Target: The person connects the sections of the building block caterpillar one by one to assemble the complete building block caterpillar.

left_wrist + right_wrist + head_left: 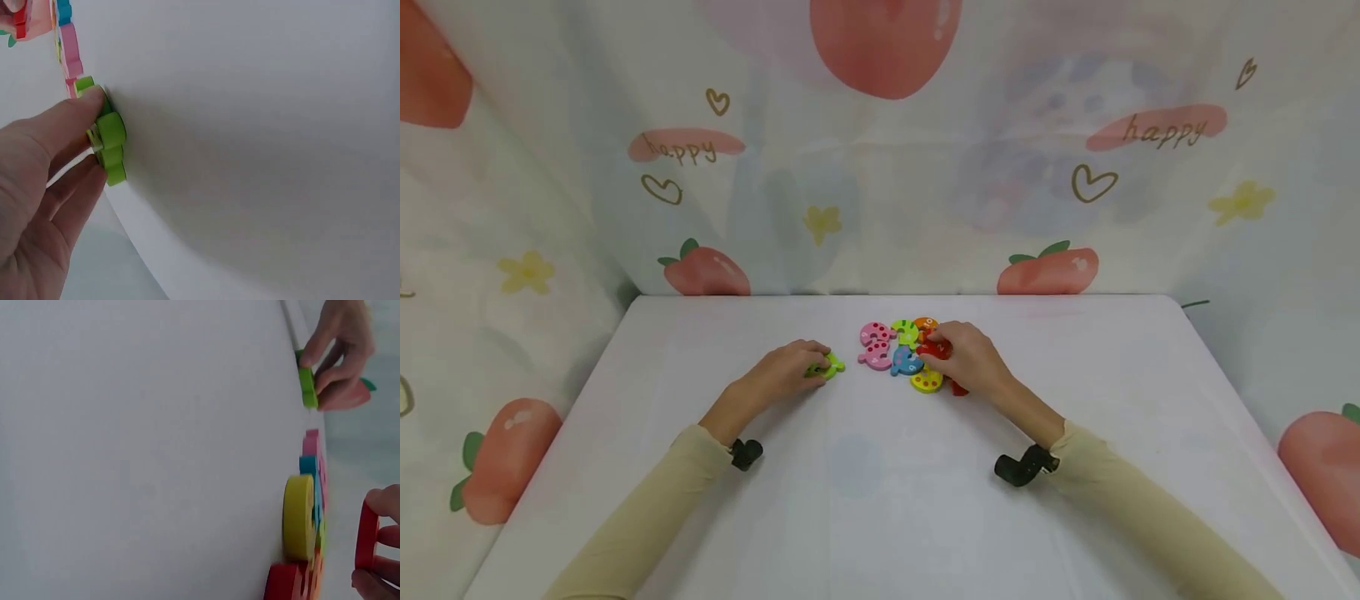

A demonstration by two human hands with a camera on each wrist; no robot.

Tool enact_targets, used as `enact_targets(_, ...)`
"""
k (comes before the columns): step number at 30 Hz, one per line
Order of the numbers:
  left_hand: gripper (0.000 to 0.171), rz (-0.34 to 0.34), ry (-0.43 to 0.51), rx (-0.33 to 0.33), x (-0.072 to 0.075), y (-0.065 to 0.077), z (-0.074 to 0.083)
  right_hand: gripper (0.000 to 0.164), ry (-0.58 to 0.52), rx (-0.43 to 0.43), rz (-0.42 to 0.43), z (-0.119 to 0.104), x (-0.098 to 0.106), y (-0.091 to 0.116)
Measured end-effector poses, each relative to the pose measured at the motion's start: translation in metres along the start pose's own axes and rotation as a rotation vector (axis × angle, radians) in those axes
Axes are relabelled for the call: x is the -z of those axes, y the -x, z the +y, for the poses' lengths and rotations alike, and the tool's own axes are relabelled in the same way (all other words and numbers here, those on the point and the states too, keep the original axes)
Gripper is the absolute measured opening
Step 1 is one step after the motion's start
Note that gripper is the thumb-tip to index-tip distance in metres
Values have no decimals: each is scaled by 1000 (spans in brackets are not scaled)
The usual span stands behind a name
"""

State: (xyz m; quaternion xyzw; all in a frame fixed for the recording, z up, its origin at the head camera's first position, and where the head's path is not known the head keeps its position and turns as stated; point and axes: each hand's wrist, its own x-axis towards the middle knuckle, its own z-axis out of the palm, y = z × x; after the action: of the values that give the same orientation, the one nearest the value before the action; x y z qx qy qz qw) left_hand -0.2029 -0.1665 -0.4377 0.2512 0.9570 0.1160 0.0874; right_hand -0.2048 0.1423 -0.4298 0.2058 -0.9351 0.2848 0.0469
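Note:
My left hand (782, 368) pinches a bright green toy piece (114, 132) between thumb and fingers, to the left of a cluster of small colourful pieces. In my right hand (976, 358) a flat red piece (367, 536) is gripped by thumb and fingertips, held over the cluster's right side. Below it lie a yellow piece (927, 382) with red dots and a blue piece (906, 362). A second red piece (959, 389) is partly hidden under the right hand. Two pink dotted pieces (876, 357), a lime green piece (907, 332) and an orange piece (924, 322) complete the group.
The pieces lie on a white-covered table (865, 517), towards its far edge. Behind it hangs a printed curtain (895, 183) with fruit and hearts. A black wrist camera (1024, 467) sits at the right cuff, another black camera (747, 455) at the left.

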Motion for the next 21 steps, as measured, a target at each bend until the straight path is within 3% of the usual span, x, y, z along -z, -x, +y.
enact_targets(6,32,31,-28,-130,2,14,-14,34,-46,146,-8,-34,-24,-7)
enact_targets(9,29,59,-42,-186,3,22,-23,32,-80,174,-44,-49,-40,-11)
enact_targets(14,30,99,-43,-215,3,35,-37,32,-120,179,-101,-71,-63,-18)
enact_targets(21,29,132,-6,-236,2,47,-50,45,-76,114,-190,-95,-90,-29)
